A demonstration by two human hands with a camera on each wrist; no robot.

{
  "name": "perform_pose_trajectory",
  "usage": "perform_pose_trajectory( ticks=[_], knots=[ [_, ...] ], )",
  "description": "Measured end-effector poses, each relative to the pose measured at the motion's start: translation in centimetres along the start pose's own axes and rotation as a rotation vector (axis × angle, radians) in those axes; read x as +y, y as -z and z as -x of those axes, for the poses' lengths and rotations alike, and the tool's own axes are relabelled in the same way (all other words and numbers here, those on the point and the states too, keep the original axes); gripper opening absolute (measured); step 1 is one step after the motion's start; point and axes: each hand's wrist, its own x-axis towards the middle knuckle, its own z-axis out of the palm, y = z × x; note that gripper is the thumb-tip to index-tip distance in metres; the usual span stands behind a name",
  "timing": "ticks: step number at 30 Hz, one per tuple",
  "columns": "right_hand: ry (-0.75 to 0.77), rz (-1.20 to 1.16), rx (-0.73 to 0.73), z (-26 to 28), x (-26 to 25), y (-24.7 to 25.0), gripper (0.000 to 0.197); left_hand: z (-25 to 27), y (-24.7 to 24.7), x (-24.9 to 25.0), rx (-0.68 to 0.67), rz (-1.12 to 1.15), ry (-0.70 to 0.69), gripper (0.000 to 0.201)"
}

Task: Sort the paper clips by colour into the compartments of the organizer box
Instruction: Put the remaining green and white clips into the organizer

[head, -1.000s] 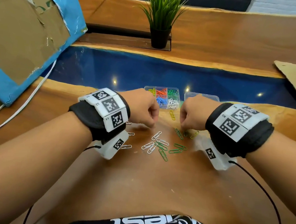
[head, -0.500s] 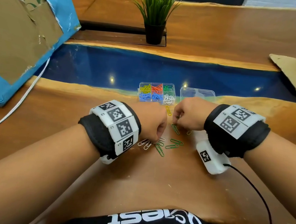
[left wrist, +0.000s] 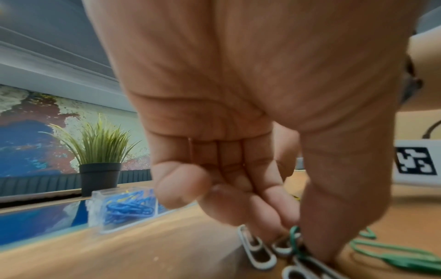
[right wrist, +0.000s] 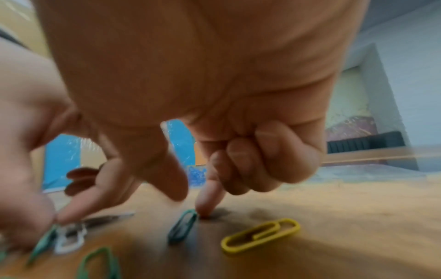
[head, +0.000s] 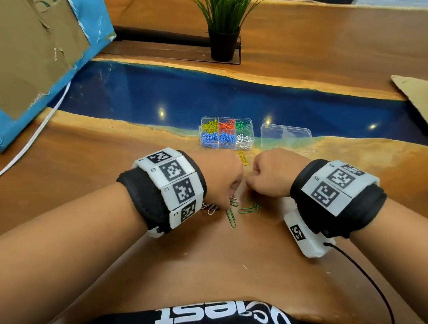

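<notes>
The organizer box (head: 226, 133) stands on the wooden table (head: 224, 262) at the near edge of its blue resin strip, and all positions are given relative to it. Its six compartments hold yellow, red, green, blue and white clips; its clear lid (head: 287, 139) lies just beside it on the right. A yellow paper clip (head: 243, 158) lies just in front of the box. Further in front, loose green clips (head: 231, 217) and white clips (head: 211, 209) are scattered on the wood. The left hand (head: 221, 181) is lowered over this cluster, thumb and fingertips (left wrist: 281, 219) drawn together, pinching among mixed green and white clips. The right hand (head: 271, 175) has three fingers curled and its index fingertip (right wrist: 205, 209) pressed to the table, touching one end of a green clip (right wrist: 182, 227). A potted plant (head: 225, 19) stands well behind the box.
</notes>
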Motion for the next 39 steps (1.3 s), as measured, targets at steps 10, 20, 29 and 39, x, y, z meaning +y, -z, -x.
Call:
perform_pose_trajectory(
  ticks=[10, 20, 29, 39],
  knots=[
    [0.017, 0.022, -0.067, -0.4, -0.1, 0.1, 0.021, 1.4, 0.1, -1.2, 0.021, 0.661, 0.038, 0.021],
    [-0.061, -0.799, -0.139, -0.1, 2.5, 0.4, 0.026, 1.2, -0.4, -2.0, -0.029, 1.09, 0.049, 0.01],
    [0.163, -0.206, -0.095, 1.7, 2.0, -0.7, 0.007, 0.1, -1.6, -1.0, -0.036, 0.201, -0.074, 0.015],
    [0.225, 0.096, -0.085, 2.3, 0.9, -1.1, 0.011, 0.0, -1.5, 0.3, 0.006, 0.045, -0.118, 0.005]
  ],
)
